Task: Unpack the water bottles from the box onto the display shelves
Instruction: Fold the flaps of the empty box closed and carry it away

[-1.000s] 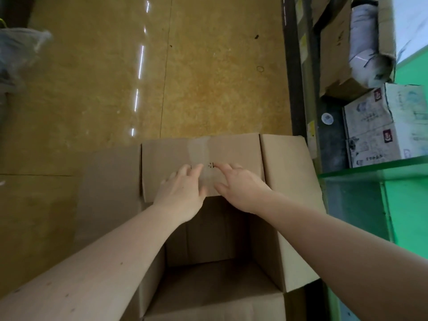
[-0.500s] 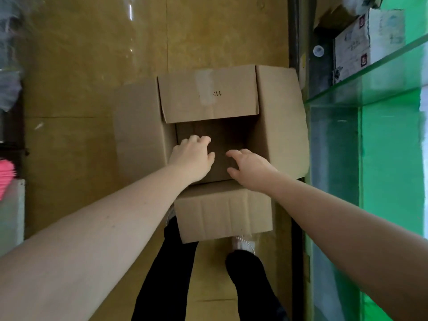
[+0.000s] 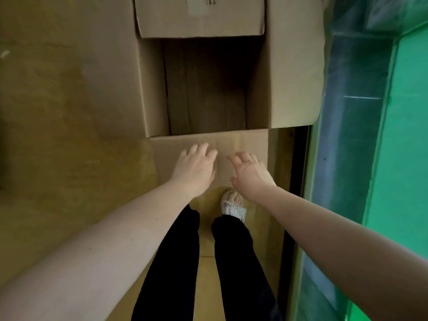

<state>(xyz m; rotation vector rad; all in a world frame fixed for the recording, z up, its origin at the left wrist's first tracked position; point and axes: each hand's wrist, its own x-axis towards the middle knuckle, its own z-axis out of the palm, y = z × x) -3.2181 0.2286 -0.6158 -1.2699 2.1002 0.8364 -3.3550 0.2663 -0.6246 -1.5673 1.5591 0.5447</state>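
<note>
Both hands hover with fingers loosely spread and holding nothing, the left hand (image 3: 195, 169) and the right hand (image 3: 249, 176) side by side over the near flap (image 3: 250, 144) of the open cardboard box (image 3: 294, 72) at the frame's centre. No water bottles show inside the box, whose dark interior looks bare, and the green glass display shelves (image 3: 370, 112) run down the right edge. To do this step well, I judge, press the near flap fully outward so the opening stays unobstructed.
</note>
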